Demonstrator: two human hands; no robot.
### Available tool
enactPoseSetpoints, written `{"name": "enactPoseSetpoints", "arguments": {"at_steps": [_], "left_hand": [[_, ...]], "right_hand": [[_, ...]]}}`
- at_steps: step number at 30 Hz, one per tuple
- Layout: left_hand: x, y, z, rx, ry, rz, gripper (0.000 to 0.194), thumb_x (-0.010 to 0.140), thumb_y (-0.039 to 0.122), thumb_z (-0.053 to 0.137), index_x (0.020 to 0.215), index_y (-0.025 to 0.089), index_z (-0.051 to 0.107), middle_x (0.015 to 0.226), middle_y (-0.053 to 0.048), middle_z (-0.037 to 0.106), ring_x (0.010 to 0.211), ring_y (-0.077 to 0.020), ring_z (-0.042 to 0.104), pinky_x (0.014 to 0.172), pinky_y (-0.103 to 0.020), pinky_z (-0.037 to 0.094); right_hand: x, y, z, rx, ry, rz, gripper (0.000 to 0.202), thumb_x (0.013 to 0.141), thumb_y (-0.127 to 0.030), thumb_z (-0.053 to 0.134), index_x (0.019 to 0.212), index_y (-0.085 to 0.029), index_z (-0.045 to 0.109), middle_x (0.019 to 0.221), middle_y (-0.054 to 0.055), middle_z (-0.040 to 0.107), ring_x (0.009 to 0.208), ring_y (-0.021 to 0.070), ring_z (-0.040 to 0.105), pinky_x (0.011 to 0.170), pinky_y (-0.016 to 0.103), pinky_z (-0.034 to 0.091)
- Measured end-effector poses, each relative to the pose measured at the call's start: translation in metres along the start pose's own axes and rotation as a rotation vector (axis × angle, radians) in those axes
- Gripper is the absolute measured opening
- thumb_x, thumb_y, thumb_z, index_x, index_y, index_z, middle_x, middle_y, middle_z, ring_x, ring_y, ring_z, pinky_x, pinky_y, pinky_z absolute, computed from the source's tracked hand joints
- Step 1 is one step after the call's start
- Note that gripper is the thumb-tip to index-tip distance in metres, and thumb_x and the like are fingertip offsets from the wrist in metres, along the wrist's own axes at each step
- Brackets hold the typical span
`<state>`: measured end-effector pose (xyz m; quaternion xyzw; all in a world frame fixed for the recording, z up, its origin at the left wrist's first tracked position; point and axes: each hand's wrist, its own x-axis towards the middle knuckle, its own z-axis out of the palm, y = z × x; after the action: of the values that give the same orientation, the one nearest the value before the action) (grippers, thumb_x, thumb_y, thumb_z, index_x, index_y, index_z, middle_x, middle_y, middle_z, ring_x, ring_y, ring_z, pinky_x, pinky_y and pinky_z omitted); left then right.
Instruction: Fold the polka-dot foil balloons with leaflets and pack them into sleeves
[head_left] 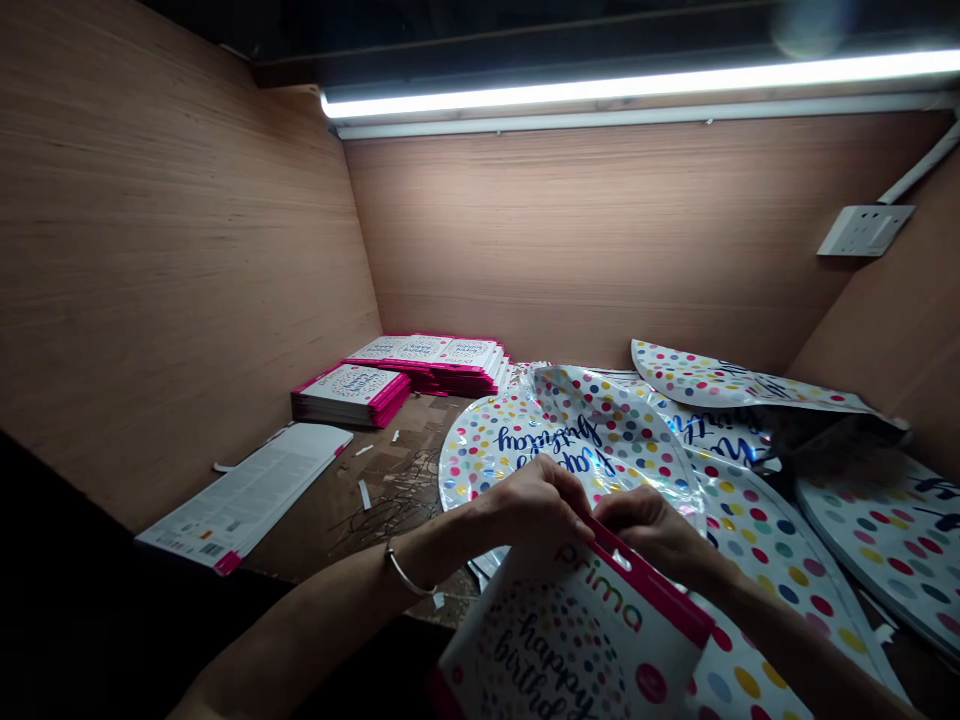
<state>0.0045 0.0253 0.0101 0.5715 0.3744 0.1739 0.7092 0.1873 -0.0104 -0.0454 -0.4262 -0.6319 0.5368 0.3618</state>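
A white card packet with a pink top edge, printed "prima" and "happy birthday", hangs tilted at the front. My left hand pinches its upper left corner, a bracelet around that wrist. Fingers of my right hand are closed at the same pink edge, close to the hanging hole; their tips are partly hidden. Behind both hands lies a round, dotted foil balloon, flat and crinkled, with blue "happy birthday" lettering. Part of the packet's lower end runs out of view.
Stacked pink-edged packets stand at the back, with a smaller stack nearer. On the left a long unfolded card lies printed side up. More flat balloons cover the right. Paper scraps dot the brown worktop; wooden panels enclose it.
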Motion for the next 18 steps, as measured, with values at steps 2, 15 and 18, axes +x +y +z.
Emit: {"name": "enactPoseSetpoints", "arguments": {"at_steps": [2,15,18], "left_hand": [[-0.005,0.005,-0.004,-0.063,0.049,0.026,0.021,0.036,0.015,0.074,0.055,0.01,0.066,0.047,0.0,0.057,0.045,-0.0094,0.049,0.05,-0.022,0.038],[-0.016,0.014,-0.034,0.742,0.597,0.535,0.06,0.059,0.036,0.073,0.113,0.014,0.057,0.107,-0.014,0.061,0.096,-0.0278,0.058,0.087,-0.044,0.045],[-0.048,-0.011,-0.02,1.575,0.55,0.903,0.067,0.067,0.048,0.062,0.127,0.021,0.047,0.135,-0.013,0.043,0.12,-0.0365,0.041,0.099,-0.052,0.034]], "right_hand": [[-0.001,0.004,-0.006,-0.259,0.04,-0.024,0.018,0.069,-0.03,0.063,0.056,-0.018,0.066,0.056,0.001,0.057,0.052,0.0128,0.049,0.053,0.026,0.042],[0.005,0.018,0.007,0.365,0.238,0.348,0.034,0.062,-0.047,0.072,0.062,-0.017,0.059,0.046,-0.002,0.048,0.034,0.0062,0.035,0.033,0.02,0.03],[0.032,0.022,-0.003,0.457,0.313,0.313,0.031,0.058,-0.043,0.076,0.062,-0.019,0.056,0.042,-0.005,0.042,0.034,0.0085,0.038,0.036,0.023,0.038]]}}
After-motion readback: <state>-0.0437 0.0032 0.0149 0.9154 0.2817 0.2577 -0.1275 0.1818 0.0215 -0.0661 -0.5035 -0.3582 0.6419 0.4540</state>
